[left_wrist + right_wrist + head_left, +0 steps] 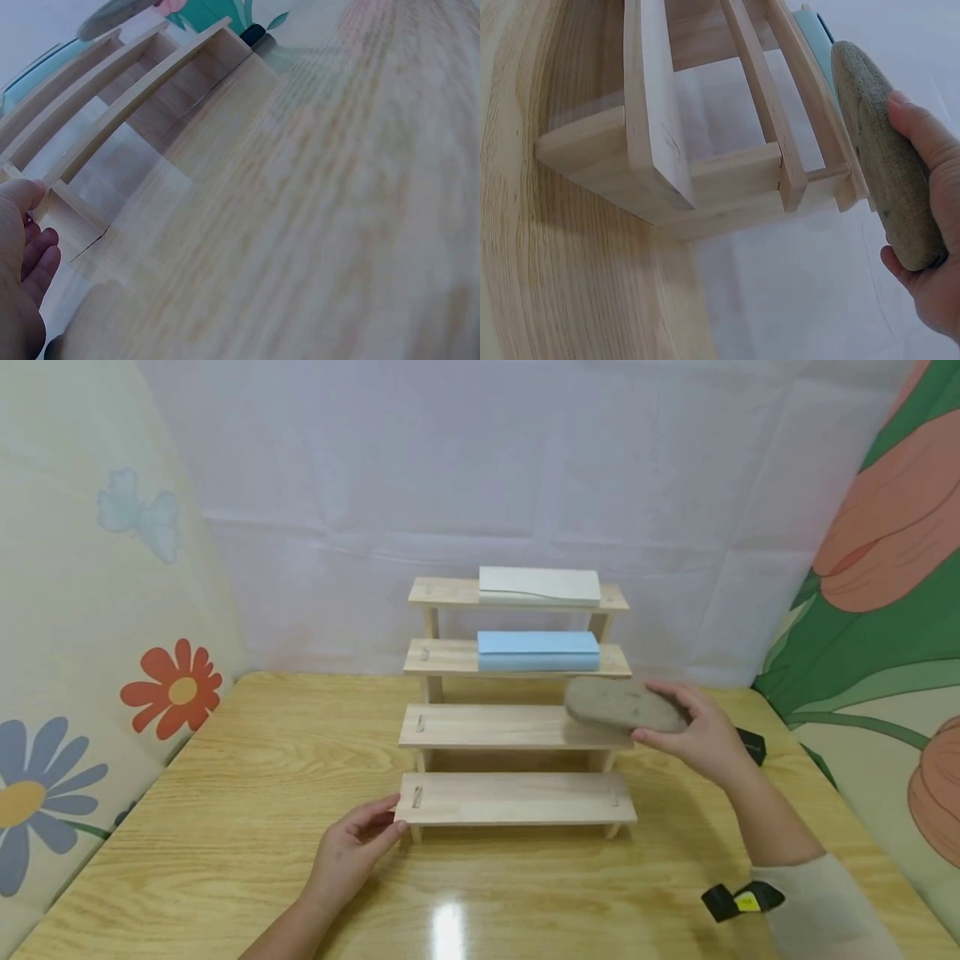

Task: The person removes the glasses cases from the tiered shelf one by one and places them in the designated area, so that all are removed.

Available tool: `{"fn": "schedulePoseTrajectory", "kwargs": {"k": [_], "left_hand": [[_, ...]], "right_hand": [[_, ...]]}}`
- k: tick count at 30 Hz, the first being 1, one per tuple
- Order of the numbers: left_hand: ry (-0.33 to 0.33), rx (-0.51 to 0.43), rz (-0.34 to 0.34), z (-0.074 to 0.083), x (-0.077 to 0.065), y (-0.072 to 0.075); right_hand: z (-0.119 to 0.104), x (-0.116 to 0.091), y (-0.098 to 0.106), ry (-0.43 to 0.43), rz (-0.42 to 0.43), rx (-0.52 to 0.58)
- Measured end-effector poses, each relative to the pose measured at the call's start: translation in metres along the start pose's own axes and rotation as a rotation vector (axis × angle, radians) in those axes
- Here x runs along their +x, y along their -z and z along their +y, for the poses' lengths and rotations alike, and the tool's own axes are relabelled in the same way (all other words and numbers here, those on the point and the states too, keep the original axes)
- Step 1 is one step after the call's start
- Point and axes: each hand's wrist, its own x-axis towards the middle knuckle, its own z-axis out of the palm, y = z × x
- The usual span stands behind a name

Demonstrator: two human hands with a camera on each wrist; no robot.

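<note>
A four-step wooden display rack (495,727) stands on the table. My right hand (701,735) grips one end of a grey-brown, cloth-covered glasses case (615,703), thumb on one side and fingers on the other. In the head view that case overlaps the right part of the second step from the bottom; the right wrist view shows the case (885,161) beside the rack's end. At the lowest step's left end, my left hand (352,843) pinches the board's corner. A light blue case (537,652) lies on the third step, and a white case (540,587) on the top one.
The wood-grain table (225,810) runs up to a white cloth backdrop (465,460). Flower-printed cloths hang at the left and right sides. A small black object (752,746) sits behind my right wrist, and a black strap with a yellow label (746,902) shows by the right sleeve.
</note>
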Motion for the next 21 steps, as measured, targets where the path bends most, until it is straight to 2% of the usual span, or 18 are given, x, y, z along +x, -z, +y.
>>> {"fn": "schedulePoseTrajectory", "kwargs": {"k": [6,21], "left_hand": [[-0.031,-0.005,0.009,-0.003,0.001,-0.001],[-0.038,-0.017,0.018,-0.002,0.000,-0.001]], "right_hand": [[0.007,-0.003,0.008,0.006,0.035,-0.027],[0.027,-0.015,0.022,0.063,0.138,-0.015]]}}
